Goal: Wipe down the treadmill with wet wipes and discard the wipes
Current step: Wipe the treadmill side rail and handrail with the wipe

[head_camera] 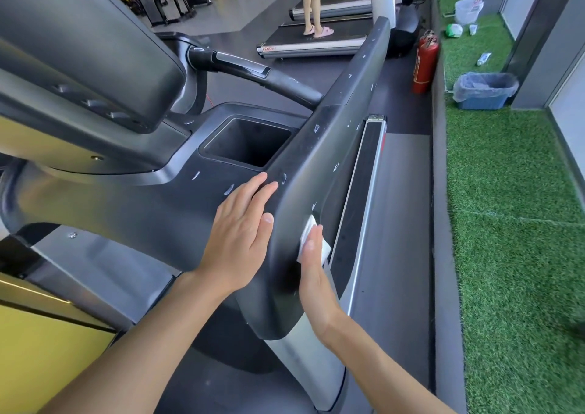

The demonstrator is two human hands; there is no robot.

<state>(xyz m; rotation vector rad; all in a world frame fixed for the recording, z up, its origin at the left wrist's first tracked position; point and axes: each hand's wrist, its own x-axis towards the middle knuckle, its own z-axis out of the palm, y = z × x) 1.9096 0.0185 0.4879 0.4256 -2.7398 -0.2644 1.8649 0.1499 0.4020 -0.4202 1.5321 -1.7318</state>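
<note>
The treadmill's dark grey console arm (319, 147) runs from the lower middle up toward the back, with small white scuff marks on it. My left hand (240, 233) lies flat on the top of the arm near its front end, fingers straight. My right hand (313, 274) presses a white wet wipe (308, 230) flat against the arm's outer side face, fingers straight over it. Most of the wipe is hidden under my fingers. The running belt (357, 204) shows below the arm.
A blue bin (484, 92) lined with a clear bag stands on green artificial turf (512, 223) at the right. A red fire extinguisher (424, 65) stands by the turf edge. A person stands on another treadmill (310, 47) behind. A square cup well (247, 142) sits in the console.
</note>
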